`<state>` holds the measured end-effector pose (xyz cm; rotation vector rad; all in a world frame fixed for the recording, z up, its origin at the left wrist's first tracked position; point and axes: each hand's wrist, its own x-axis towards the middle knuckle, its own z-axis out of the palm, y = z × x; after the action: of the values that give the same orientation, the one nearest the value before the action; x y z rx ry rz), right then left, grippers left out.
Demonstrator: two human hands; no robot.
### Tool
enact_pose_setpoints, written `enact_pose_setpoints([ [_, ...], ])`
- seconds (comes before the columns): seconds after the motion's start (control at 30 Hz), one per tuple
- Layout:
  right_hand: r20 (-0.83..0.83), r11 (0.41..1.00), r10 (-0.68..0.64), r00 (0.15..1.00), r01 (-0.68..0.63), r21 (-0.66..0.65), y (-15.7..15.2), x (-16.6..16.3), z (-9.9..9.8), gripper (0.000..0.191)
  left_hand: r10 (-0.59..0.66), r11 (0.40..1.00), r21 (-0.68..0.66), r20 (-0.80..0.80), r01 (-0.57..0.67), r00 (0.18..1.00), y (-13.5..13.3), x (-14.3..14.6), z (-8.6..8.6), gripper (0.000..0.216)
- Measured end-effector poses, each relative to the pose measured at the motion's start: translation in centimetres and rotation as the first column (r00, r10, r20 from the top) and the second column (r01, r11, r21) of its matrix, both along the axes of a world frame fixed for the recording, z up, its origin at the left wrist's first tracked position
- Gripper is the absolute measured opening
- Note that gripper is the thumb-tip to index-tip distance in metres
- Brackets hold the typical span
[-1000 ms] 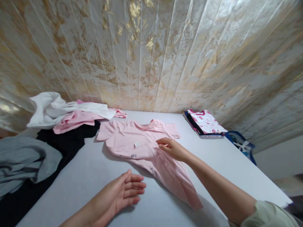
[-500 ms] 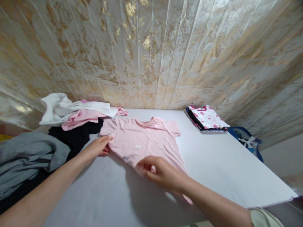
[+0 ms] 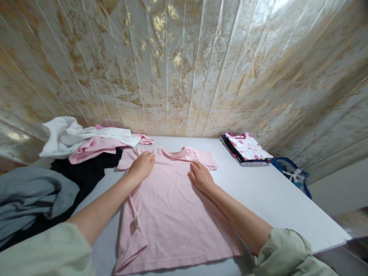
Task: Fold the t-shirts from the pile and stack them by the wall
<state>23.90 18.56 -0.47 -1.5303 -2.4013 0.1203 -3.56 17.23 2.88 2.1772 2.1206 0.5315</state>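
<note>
Shirt (image 3: 178,207) now lies flatter, hem (image 3: 184,262) at 6 o'clock, left hand (image 3: 142,166) at 11, right hand (image 3: 201,176) at 1, grips unclear.

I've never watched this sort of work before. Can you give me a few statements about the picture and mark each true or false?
1. The left hand and the right hand both touch the pink shirt. True.
2. The folded stack lies to the right of the shirt, and the grey garment to its left. True.
3. Both hands wear gloves. False: both are bare.
4. A small white tag shows on the left part of the shirt. True.
5. The top piece of the folded stack is plain black. False: it is white with a pink print.
6. The grey garment lies on top of the folded stack. False: they are on opposite sides of the shirt.
</note>
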Motion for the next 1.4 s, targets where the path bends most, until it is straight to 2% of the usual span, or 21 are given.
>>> enact_pose_setpoints([
  [0.07,0.048,0.999,-0.010,0.999,0.008,0.032,-0.4,0.4,-1.4,0.050,0.004,1.000,-0.005,-0.008,-0.004,1.000,0.3,1.8,-1.9,0.042],
  [0.13,0.076,0.999,-0.017,0.997,0.015,0.038,-1.5,1.4,-2.3,0.053,0.022,1.000,0.018,-0.034,-0.022,0.999,-0.6,3.0,-3.9,0.047],
  [0.23,0.102,0.999,-0.033,0.994,0.030,0.033,-3.6,3.0,-2.2,0.053,0.002,1.000,0.000,-0.090,-0.002,0.996,-3.1,3.9,-5.8,0.052],
  [0.3,0.133,0.999,-0.048,0.990,0.049,0.001,-4.4,3.4,-1.0,0.048,-0.014,0.999,-0.048,-0.090,0.009,0.996,-3.9,4.0,-5.7,0.051],
  [0.37,0.155,0.997,-0.057,0.986,0.063,-0.033,-4.1,3.1,0.6,0.036,-0.013,0.999,-0.048,-0.080,0.009,0.997,-3.1,3.9,-4.7,0.048],
  [0.43,0.122,0.998,-0.052,0.991,0.054,-0.017,-2.5,2.1,2.1,0.032,0.000,1.000,0.003,-0.068,0.000,0.998,-0.9,3.6,-3.4,0.044],
  [0.5,0.050,1.000,0.005,0.999,-0.005,0.010,0.2,0.8,2.7,0.034,0.021,1.000,0.020,-0.048,-0.020,0.999,1.8,3.2,-2.4,0.040],
  [0.57,0.025,0.996,0.080,0.996,-0.079,-0.034,3.1,-0.2,2.3,0.034,0.078,0.997,0.019,-0.044,-0.077,0.996,4.1,2.8,-2.2,0.039],
  [0.6,0.027,0.997,0.063,0.998,-0.062,-0.047,4.4,-0.6,1.8,0.033,0.105,0.994,0.023,-0.045,-0.104,0.993,4.9,2.6,-2.3,0.039],
  [0.73,0.000,0.986,-0.154,0.988,0.154,0.063,7.2,-0.8,-0.8,0.037,0.155,0.985,0.082,-0.043,-0.151,0.987,5.9,1.9,-3.8,0.040],
  [0.83,-0.018,0.976,-0.173,0.985,0.174,0.130,7.4,-0.4,-1.9,0.036,0.143,0.984,0.109,-0.030,-0.139,0.989,6.0,1.5,-4.3,0.039],
  [1.0,0.015,0.978,-0.172,0.985,0.168,0.127,7.1,-0.5,-2.0,0.038,0.104,0.990,0.108,-0.085,-0.094,0.991,7.1,1.8,-4.0,0.036],
  [1.2,0.069,0.947,-0.323,0.944,0.321,0.030,7.0,-1.0,-2.0,0.051,0.107,0.994,0.047,-0.141,-0.102,0.984,7.1,2.7,-4.8,0.043],
  [1.4,0.119,0.933,-0.351,0.929,0.358,-0.040,7.0,-1.0,-1.9,0.056,0.063,0.997,-0.041,-0.176,-0.072,0.982,5.7,3.2,-5.2,0.054],
])
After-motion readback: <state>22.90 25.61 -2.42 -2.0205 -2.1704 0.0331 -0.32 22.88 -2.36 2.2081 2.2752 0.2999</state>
